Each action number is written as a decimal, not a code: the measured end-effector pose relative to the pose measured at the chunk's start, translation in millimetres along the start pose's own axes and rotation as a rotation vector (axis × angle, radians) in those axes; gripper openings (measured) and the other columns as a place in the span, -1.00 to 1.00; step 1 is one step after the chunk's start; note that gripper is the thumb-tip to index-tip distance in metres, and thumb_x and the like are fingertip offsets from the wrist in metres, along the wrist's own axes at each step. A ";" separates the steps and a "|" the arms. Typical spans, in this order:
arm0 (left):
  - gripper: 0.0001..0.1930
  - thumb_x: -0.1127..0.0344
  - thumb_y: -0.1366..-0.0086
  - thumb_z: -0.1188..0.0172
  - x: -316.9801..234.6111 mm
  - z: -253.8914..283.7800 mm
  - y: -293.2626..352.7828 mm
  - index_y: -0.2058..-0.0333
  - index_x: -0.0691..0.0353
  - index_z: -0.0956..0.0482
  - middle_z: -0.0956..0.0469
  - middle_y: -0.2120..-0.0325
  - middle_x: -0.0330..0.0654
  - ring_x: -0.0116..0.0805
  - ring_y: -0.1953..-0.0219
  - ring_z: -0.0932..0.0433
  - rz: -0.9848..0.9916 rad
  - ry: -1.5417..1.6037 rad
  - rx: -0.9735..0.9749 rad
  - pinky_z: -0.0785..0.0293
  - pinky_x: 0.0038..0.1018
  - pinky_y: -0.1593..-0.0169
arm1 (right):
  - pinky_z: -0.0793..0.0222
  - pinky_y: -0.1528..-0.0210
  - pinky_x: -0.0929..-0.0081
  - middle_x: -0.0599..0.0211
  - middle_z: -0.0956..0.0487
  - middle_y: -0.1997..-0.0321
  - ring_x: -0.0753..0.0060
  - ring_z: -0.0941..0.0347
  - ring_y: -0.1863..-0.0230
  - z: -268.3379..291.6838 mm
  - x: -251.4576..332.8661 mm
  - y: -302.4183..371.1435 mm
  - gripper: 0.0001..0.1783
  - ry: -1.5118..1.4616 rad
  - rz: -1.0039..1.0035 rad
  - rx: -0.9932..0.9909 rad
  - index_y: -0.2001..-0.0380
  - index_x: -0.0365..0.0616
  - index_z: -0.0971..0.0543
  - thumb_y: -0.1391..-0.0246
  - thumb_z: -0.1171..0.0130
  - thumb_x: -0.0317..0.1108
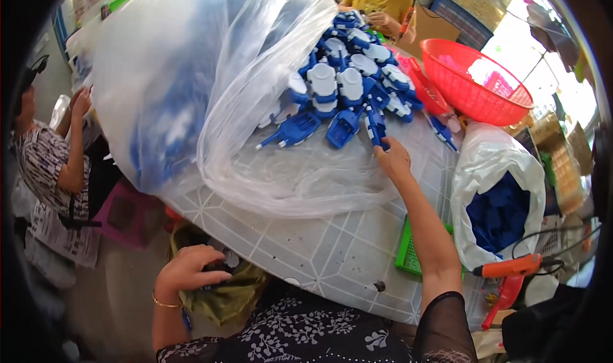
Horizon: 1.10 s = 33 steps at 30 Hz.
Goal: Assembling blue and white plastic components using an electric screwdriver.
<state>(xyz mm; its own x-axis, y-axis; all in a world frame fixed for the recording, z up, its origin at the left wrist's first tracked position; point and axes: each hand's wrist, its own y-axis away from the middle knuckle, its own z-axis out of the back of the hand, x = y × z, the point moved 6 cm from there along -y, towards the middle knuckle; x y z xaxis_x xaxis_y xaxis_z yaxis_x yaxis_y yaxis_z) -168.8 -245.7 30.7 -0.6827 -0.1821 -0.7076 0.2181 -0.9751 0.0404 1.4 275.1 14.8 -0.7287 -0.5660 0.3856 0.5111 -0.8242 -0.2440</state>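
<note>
My right hand [393,158] reaches forward over the tiled table [332,248] and touches a blue plastic part [377,128] at the near edge of a heap of blue and white plastic parts [348,82]. The heap spills from a large clear plastic bag [191,75]. My left hand [188,268] is low by the table's near edge, its fingers curled over a dark object on an olive cloth bag [223,296]; what it holds is mostly hidden.
A red mesh basket [476,79] stands at the far right. A white sack of blue pieces [498,203] sits to the right, with a green tray [407,251] and an orange tool [511,267] near it. One person sits at the left, another across the table.
</note>
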 end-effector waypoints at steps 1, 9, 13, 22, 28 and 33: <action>-0.61 0.14 -0.08 -0.49 -22.0 8.1 -10.7 0.23 0.30 -0.68 -0.66 0.35 -0.05 -0.06 0.31 -0.63 -0.093 0.012 -0.044 -0.52 -0.28 0.23 | -0.47 -0.07 0.18 0.04 -0.65 0.02 0.08 -0.61 0.02 9.6 -9.5 4.4 -0.56 -0.070 -0.084 0.031 0.03 -0.11 -0.63 -0.09 -0.25 -0.09; -0.31 0.15 -0.02 -0.53 -176.5 3.1 -129.9 -0.09 0.35 -0.53 -0.52 -0.06 0.07 0.05 -0.08 -0.50 -0.585 -0.152 -0.325 -0.44 -0.18 -0.14 | -0.50 0.02 0.33 0.20 -0.67 0.15 0.32 -0.59 0.15 71.1 14.7 115.0 -0.57 -0.659 0.258 0.394 0.03 -0.09 -0.66 -0.01 -0.36 -0.20; -0.23 -0.03 -0.09 -0.46 -215.4 -61.8 -197.9 -0.16 0.35 -0.45 -0.49 -0.07 0.11 0.10 -0.11 -0.46 -0.726 -0.284 -0.180 -0.37 -0.16 -0.20 | -0.48 -0.04 0.37 0.22 -0.61 0.07 0.34 -0.55 0.12 115.7 18.2 183.9 -0.56 -0.663 0.449 0.432 0.04 -0.20 -0.63 -0.02 -0.38 -0.24; -0.40 -0.03 -0.08 -0.42 -227.3 -151.3 -186.3 0.01 0.25 -0.56 -0.50 0.20 0.01 0.03 0.11 -0.48 -0.872 -0.343 0.064 -0.43 -0.16 0.08 | -0.41 -0.03 0.13 0.10 -0.63 0.10 0.04 -0.57 0.06 214.4 -136.5 161.5 -0.70 0.034 0.020 -0.470 0.16 -0.14 -0.62 0.04 -0.21 -0.43; -0.32 -0.08 -0.03 -0.43 -217.3 -162.9 -197.6 -0.04 0.24 -0.53 -0.49 0.19 -0.01 0.01 0.10 -0.47 -0.836 -0.347 0.149 -0.40 -0.17 0.04 | -0.20 -0.18 -0.14 0.00 -0.55 -0.06 -0.11 -0.47 -0.14 199.0 -236.7 119.6 -0.45 0.508 -0.576 -0.127 0.00 -0.10 -0.57 0.09 -0.34 -0.13; -0.29 -0.10 -0.03 -0.43 -213.6 -163.5 -189.1 -0.07 0.25 -0.52 -0.49 0.17 -0.01 0.02 0.08 -0.47 -0.825 -0.345 0.086 -0.39 -0.17 0.02 | -0.32 -0.20 -0.06 -0.07 -0.46 -0.20 -0.22 -0.46 -0.14 191.4 -246.3 111.6 -0.47 0.329 -0.475 -0.163 0.00 -0.12 -0.57 0.12 -0.33 -0.25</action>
<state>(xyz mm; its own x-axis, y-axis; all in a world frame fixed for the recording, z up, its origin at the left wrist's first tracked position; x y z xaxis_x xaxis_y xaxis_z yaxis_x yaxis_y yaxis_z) 49.8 -1.8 58.8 -0.7739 0.5661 -0.2839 -0.4780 -0.8162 -0.3247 325.2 326.2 62.9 -0.9764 -0.0901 0.1964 0.0378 -0.9661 -0.2555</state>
